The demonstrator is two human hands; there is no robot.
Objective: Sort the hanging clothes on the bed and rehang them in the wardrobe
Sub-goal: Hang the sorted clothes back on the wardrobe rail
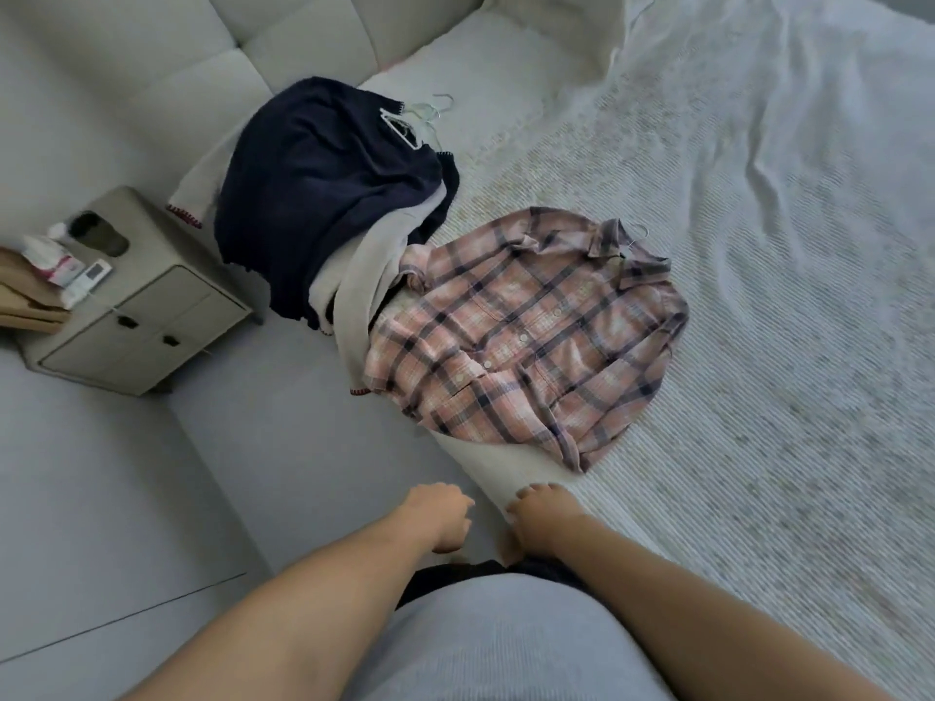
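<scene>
Here we are holding our left hand [439,516] and right hand [542,518] low at the near edge of the bed [759,296], both sets of fingers loosely curled and gripping nothing. Just beyond our fingers the pink plaid shirt [526,341] is lying flat on its hanger. Farther off, left of it, the navy garment [324,189] is topping a pile with white hangers [422,118].
</scene>
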